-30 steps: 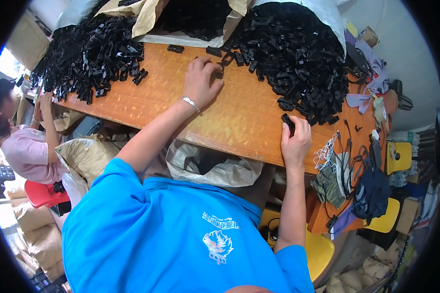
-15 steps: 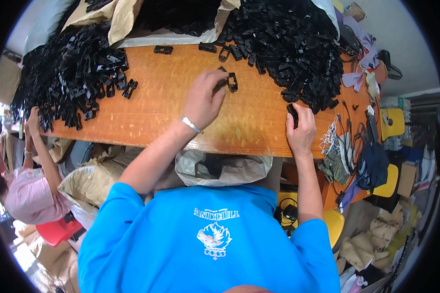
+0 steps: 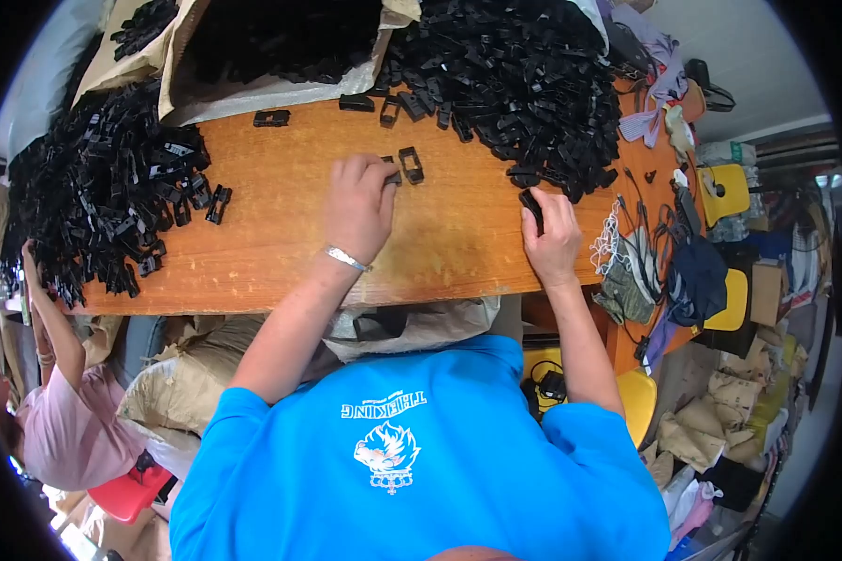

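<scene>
My left hand (image 3: 359, 204) is over the middle of the table, its fingers curled at a small black plastic part (image 3: 393, 176) that they partly cover. Just right of those fingertips lies a rectangular black plastic frame (image 3: 415, 176), apart from the hand. At the table's right, my right hand (image 3: 554, 234) grips a black plastic piece (image 3: 530, 208) between thumb and fingers, close to the lower edge of the big right-hand pile (image 3: 524, 93). The exact shape of both held parts is hidden.
Another pile of black parts (image 3: 112, 187) covers the table's left, where a co-worker in a pink top (image 3: 75, 411) reaches in. An opened sack (image 3: 281, 93) of black parts lies at the back. Cords (image 3: 641, 224) and cloth lie right. A pale bag (image 3: 440, 327) hangs below the front edge.
The whole view has shifted, so the table appears farther left. My left fingers have lowered slightly around the small part. My right hand keeps its piece, almost unmoved beside the pile.
</scene>
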Demonstrator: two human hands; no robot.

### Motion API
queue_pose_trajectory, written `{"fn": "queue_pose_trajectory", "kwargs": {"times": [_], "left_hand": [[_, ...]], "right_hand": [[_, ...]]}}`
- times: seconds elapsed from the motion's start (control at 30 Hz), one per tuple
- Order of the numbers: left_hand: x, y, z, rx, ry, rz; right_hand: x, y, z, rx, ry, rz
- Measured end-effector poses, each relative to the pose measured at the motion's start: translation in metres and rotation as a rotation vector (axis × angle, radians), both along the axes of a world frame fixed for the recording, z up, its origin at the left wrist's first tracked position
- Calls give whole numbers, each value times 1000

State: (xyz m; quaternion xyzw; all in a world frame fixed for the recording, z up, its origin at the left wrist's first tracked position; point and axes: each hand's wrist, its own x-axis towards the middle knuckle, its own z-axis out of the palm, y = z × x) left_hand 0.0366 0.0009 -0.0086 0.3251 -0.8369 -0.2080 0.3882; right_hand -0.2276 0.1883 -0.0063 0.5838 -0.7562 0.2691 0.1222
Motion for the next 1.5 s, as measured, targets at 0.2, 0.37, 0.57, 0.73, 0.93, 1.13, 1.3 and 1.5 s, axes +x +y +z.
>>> {"fn": "queue_pose_trajectory", "kwargs": {"times": [0.2,0.37,0.57,0.73,0.93,1.13,1.3,1.5], "left_hand": [[0,4,6,-83,-62,27],[-3,19,10,-170,-78,29],[-13,42,10,-131,-212,-34],[-31,65,18,-69,-259,-53],[-42,86,33,169,-266,-108],[-43,71,44,-6,-419,-266],[-36,57,39,-129,-472,-425],[-25,57,27,92,-382,-353]], "right_hand": [[-1,1,0,-57,-64,68],[-2,6,4,-51,-152,139],[-5,11,0,-49,-179,141],[-6,16,-1,-61,-218,121],[-9,11,-3,-69,-245,165],[-12,11,-3,-87,-258,155],[-10,11,-9,-68,-310,121],[32,20,17,8,-605,135]]}}
